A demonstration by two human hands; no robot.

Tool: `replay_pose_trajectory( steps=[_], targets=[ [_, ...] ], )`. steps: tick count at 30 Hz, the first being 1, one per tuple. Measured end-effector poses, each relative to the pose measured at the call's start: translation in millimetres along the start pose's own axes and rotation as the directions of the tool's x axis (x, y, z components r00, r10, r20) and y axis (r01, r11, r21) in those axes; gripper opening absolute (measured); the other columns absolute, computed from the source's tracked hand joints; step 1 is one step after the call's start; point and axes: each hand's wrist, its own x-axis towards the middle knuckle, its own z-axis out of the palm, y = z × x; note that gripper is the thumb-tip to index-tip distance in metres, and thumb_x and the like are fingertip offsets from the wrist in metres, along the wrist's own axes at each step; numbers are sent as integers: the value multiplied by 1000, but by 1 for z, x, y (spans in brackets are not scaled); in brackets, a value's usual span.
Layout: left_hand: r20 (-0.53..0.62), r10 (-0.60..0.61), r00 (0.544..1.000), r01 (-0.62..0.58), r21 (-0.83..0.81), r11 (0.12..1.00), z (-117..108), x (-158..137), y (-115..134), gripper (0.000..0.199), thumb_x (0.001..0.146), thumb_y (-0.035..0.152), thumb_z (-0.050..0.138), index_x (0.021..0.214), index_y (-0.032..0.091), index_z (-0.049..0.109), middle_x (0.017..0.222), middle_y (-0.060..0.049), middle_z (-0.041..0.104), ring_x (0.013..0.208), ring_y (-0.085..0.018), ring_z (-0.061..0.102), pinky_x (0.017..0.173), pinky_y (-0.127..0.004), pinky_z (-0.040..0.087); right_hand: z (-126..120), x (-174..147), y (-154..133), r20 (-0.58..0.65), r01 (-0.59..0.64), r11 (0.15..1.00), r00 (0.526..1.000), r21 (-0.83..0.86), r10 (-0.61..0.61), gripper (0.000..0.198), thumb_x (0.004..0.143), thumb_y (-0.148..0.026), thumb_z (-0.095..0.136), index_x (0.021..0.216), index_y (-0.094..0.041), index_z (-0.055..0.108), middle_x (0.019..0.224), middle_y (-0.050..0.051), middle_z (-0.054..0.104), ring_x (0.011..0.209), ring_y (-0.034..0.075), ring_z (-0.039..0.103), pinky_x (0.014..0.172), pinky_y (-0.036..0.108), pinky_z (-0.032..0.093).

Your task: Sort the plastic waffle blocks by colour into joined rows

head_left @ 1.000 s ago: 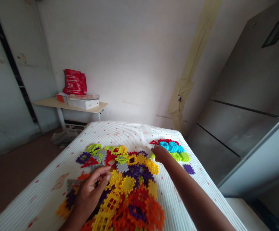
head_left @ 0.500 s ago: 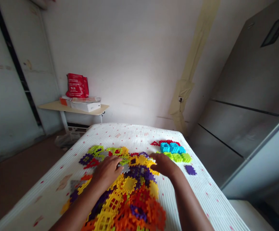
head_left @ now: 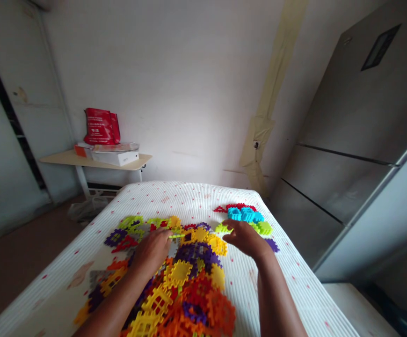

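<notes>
Loose pile (head_left: 180, 272): lower centre, running off the bottom edge; its under-layers are hidden.
Left hand (head_left: 152, 250): mid-frame, seemingly pinching a lime piece (head_left: 177, 236); fingertips hidden, and a loose pinch could drop it.
Right hand (head_left: 247, 238): right of centre, thumb and fingers parted; a careless sweep could scatter the blue stacks (head_left: 247, 214) just beyond.

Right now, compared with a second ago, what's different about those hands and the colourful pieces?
The left hand has moved forward over the pile and now has a lime-green piece at its fingertips. The right hand has drawn back slightly, its finger and thumb apart. The turquoise pieces and the red bag stayed put.
</notes>
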Motion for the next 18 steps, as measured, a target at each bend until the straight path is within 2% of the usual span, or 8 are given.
replay_pose_trajectory(
  steps=[4,6,8,10,12,14,18],
  targets=[
    [-10,-97,995,93,-211,973,-7,-14,8,26,77,37,50,90,20,66,76,-4,69,75,-21,64,72,-32,48,7,2,-17,13,90,996,996,14,-91,35,75,-18,59,110,-19,64,90,5,70,79,17,63,69,23,44],
    [12,-154,988,149,-333,931,-7,-26,12,39,80,46,46,96,16,63,69,-3,67,66,-19,65,63,-31,51,13,3,-30,-8,159,987,987,35,-159,31,75,-15,58,104,-19,66,87,5,70,76,15,62,66,22,42],
    [25,-199,980,190,-432,882,-4,-38,13,47,80,51,44,102,13,59,70,-4,67,65,-19,66,60,-30,53,18,3,-44,-38,246,966,969,74,-244,22,76,-15,56,94,-18,68,82,4,69,71,14,60,63,21,40],
    [18,-272,962,230,-586,777,-2,-47,12,49,76,50,52,106,12,55,73,-3,67,64,-18,66,59,-30,54,25,2,-57,-66,326,937,945,123,-320,15,77,-15,55,84,-18,67,76,2,67,66,12,57,60,19,37],
    [12,-345,938,243,-732,636,0,-52,9,50,69,46,63,105,13,54,73,-1,65,60,-15,64,57,-29,54,32,0,-69,-79,377,911,926,168,-369,12,78,-16,55,80,-18,66,72,0,65,63,10,55,57,18,35],
    [6,-385,923,232,-807,544,0,-54,6,47,65,43,68,100,14,55,72,1,64,59,-14,63,56,-28,53,38,-3,-79,-77,402,894,915,196,-395,10,77,-16,56,78,-18,66,70,-2,64,61,10,53,55,18,34],
    [-18,-385,923,217,-801,558,-3,-56,3,47,63,43,70,99,14,58,72,0,65,57,-13,61,55,-26,52,50,-5,-88,-86,451,860,892,237,-444,10,78,-15,56,80,-20,65,73,-2,64,64,10,56,60,19,38]
  ],
)
